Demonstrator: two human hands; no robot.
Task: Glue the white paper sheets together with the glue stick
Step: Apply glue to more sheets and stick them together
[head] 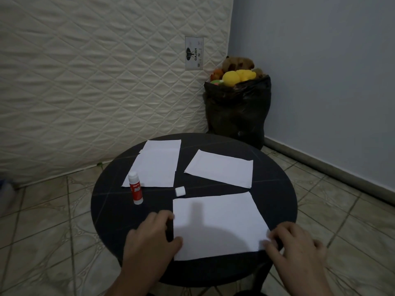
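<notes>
While both hands pin the near sheet [218, 225] with spread fingers, the upright, uncapped glue stick [135, 188] stands ahead, nearer the left hand [149, 236] than the right hand [297, 246].

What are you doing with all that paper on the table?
Someone is gluing paper sheets together. Both hands are on the near sheet: the left hand at its left edge, the right hand at its right corner. The glue stick stands upright on the round table, uncapped, with its cap lying beside it. Two more lots of paper wait further back, a left pile and a right sheet.
</notes>
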